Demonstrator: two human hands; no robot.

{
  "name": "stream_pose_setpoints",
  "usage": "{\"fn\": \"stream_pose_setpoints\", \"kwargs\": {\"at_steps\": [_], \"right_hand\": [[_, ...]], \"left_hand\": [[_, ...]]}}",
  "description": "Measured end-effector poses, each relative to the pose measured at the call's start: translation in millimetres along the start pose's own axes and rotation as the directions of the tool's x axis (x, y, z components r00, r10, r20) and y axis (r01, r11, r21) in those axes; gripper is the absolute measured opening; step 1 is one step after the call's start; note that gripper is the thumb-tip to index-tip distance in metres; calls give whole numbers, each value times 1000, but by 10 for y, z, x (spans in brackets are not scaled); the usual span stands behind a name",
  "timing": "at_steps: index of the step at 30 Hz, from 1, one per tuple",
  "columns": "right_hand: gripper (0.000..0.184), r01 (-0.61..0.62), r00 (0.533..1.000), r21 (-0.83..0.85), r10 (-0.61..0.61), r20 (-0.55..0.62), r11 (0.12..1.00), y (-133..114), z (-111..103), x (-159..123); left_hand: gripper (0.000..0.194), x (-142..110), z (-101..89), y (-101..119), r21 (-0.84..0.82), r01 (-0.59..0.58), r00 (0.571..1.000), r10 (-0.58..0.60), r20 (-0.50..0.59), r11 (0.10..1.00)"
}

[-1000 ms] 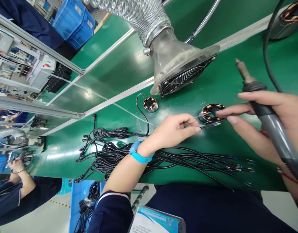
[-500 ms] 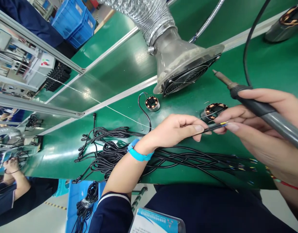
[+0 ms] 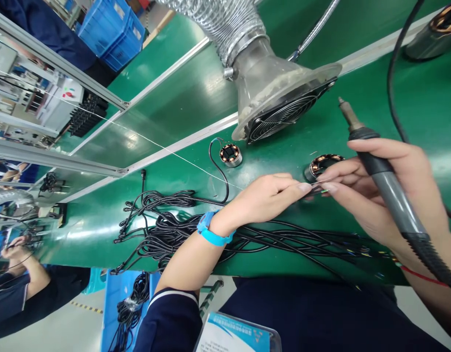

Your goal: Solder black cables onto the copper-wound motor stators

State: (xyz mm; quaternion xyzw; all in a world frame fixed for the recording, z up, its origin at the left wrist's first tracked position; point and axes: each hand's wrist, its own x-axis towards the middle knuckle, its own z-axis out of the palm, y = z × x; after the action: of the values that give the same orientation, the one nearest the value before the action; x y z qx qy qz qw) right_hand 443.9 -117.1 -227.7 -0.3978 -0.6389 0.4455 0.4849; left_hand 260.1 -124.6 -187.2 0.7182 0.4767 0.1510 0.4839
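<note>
"Slim black round cable [image 3: 312,193]: where's its end?"

"Between my left hand [image 3: 271,195] and my right hand [image 3: 379,220], over the green worktop [image 3: 93,212], near the silver metal ring with copper windings [image 3: 322,161]. Left fingers pinch it; right thumb and forefinger come together at its tip, their exact hold hidden."

"And the grey-and-black soldering iron [image 3: 389,186]?"

"Gripped in my right hand; I'd keep its tip pointed away while straightening fine wires."

"What's different from half a second ago?"

"My right fingers sit closer to my left; the iron stands steeper."
</note>
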Motion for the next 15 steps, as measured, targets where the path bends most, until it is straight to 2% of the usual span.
{"fn": "stream_pose_setpoints", "kwargs": {"at_steps": [3, 5, 8, 10, 12, 15], "right_hand": [[51, 27, 1000, -9, -27, 6, 1000, 4, 3, -9], [49, 93, 996, -29, -93, 19, 995, 3, 5, -10], [42, 217, 974, -105, -209, 84, 970, -5, -15, 11], [43, 268, 959, -163, -247, 135, 950, 5, -62, 35], [49, 243, 966, -232, -215, 141, 942, 51, -134, 54], [58, 97, 995, -447, -81, 55, 889, 195, -242, 56]], "left_hand": [[45, 5, -4, -15, -30, -16, 999, 17, 32, 999], [39, 18, 13, -19, -141, 6, 999, -1, 39, 990], [21, 42, 53, -8, -436, 152, 988, -127, 86, 887], [9, 63, 74, -4, -551, 197, 979, -189, 73, 811], [6, 89, 88, -12, -571, 184, 973, -231, -11, 800], [7, 128, 98, -38, -558, 185, 955, -281, -90, 809]]}}
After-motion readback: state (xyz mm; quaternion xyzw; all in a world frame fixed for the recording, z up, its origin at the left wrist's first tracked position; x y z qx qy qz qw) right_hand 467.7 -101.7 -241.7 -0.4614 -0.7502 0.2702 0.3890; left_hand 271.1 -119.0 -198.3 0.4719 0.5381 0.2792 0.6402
